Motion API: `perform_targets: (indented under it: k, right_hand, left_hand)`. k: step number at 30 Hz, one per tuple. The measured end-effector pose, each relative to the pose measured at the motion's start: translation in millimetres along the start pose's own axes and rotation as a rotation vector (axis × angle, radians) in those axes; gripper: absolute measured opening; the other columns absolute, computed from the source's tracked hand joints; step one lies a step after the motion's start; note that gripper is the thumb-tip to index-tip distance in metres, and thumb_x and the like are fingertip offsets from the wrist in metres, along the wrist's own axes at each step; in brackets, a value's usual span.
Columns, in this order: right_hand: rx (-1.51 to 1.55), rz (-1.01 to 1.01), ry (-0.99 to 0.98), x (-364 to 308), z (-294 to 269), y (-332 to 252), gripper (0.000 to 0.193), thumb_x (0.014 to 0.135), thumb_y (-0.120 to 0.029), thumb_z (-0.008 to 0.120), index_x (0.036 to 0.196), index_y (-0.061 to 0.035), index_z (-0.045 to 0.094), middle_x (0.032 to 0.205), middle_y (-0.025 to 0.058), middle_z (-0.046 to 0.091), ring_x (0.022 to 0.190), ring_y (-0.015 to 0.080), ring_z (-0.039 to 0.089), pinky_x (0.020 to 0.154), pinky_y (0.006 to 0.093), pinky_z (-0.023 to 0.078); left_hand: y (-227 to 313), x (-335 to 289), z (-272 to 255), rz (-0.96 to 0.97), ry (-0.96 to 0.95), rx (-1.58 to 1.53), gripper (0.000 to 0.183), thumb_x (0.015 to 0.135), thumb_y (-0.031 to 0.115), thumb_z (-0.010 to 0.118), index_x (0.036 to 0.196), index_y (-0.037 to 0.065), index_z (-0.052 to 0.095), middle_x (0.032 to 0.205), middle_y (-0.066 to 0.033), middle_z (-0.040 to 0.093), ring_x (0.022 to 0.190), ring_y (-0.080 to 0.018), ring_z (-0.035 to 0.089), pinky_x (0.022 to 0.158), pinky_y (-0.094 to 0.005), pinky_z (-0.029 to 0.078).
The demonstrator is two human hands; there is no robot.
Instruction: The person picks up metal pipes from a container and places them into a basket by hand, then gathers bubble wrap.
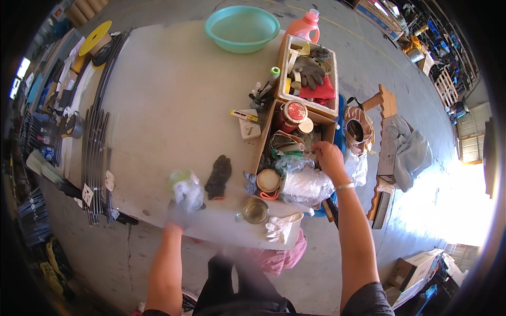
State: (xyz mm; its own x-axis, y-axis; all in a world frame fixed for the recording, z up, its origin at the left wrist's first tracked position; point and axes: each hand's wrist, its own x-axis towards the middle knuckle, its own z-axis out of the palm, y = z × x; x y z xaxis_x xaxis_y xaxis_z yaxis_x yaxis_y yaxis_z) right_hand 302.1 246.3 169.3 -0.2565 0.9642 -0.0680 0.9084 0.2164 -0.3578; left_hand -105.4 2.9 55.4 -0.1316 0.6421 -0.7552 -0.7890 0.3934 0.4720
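Observation:
My left hand (178,215), smeared by motion and apparently in a dark glove, holds a crumpled clear plastic bag (188,194) with something white and green in it, over the table's near side. My right hand (331,161) reaches bare over the right side of a cardboard box (265,125); its fingers are bent together, and what they grip is hidden. Inside the box are a red tin (291,117), a round pale lid (305,125) and a bundle in clear plastic (305,185). A dark work glove (217,177) lies between my hands.
A foam box (281,94) of gloves and rags stands behind the cardboard box. Beyond are a turquoise basin (242,46) and a pink jug (303,27). Close to me sit a glass mug (255,210) and white gloves (279,227). Thin black rods (95,152) line the table's left edge.

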Motion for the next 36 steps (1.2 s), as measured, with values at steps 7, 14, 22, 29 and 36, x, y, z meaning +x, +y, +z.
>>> perform_targets:
  k: [7,14,22,29,36]
  right_hand:
    - [-0.536,-0.098,-0.364,49,70,44,0.012,0.072,-0.005,0.06,0.082,-0.0015,0.066,0.089,0.0158,0.065,0.091,0.0336,0.062,0.079,0.0405,0.051]
    - [0.091,-0.078,0.206,22,-37,40,0.02,0.071,-0.004,0.059,0.091,-0.0058,0.058,0.083,0.0129,0.063,0.077,0.029,0.062,0.067,0.0363,0.048]
    - [0.518,0.17,0.255,-81,-167,-51,0.021,0.081,-0.006,0.057,0.101,0.0005,0.06,0.079,0.0038,0.061,0.069,0.0095,0.054,0.065,0.0249,0.045]
    - [0.52,-0.137,0.032,-199,-48,-239,0.017,0.079,-0.005,0.062,0.096,0.0002,0.061,0.075,0.0117,0.059,0.06,0.0147,0.055,0.058,0.0261,0.045]
    - [1.254,0.569,-0.138,-248,94,-264,0.017,0.091,-0.011,0.052,0.101,-0.0006,0.061,0.083,0.001,0.062,0.07,0.0088,0.058,0.057,0.0205,0.048]
  left_hand:
    - [16,-44,8,-0.062,0.269,0.081,0.047,0.086,0.019,0.059,0.127,0.004,0.041,0.108,-0.0202,0.057,0.088,-0.0357,0.061,0.066,-0.0471,0.051]
    - [-1,-135,-92,0.212,0.31,0.725,0.022,0.076,0.013,0.062,0.094,0.001,0.056,0.086,-0.0101,0.062,0.078,-0.02,0.058,0.075,-0.0361,0.048]
    - [-6,-190,-26,-0.004,-0.019,0.577,0.042,0.081,0.027,0.069,0.109,0.001,0.051,0.082,-0.0136,0.063,0.067,-0.024,0.065,0.059,-0.0378,0.055]
    - [-8,-213,37,0.33,-0.539,0.482,0.058,0.081,0.028,0.068,0.127,0.003,0.043,0.113,-0.0125,0.056,0.093,-0.0212,0.059,0.08,-0.0341,0.049]
    - [20,-185,-67,0.5,-0.065,0.84,0.035,0.078,0.022,0.069,0.105,0.001,0.06,0.094,-0.014,0.064,0.082,-0.0237,0.061,0.075,-0.034,0.049]
